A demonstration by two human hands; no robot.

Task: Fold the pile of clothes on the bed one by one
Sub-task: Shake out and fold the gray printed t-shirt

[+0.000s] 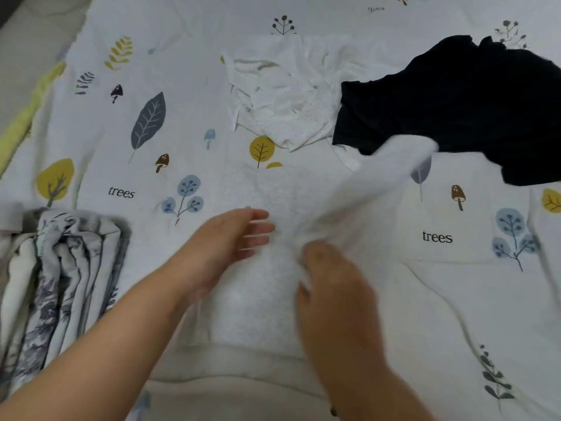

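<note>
A pale grey-white garment point(261, 293) lies spread flat on the bed in front of me. My left hand point(233, 238) rests on its middle with straight fingers. My right hand point(331, 284) pinches a fold of the same garment, and a sleeve-like part point(391, 171) is lifted and blurred, stretching up to the right. Further back lie a crumpled white dotted garment point(285, 92) and a dark navy garment point(461, 107) at the right.
The bed cover point(455, 299) is white with printed leaves, trees and mushrooms. A folded grey-and-white patterned cloth point(60, 275) sits at the left edge. A yellow strip point(21, 123) runs along the bed's far left side.
</note>
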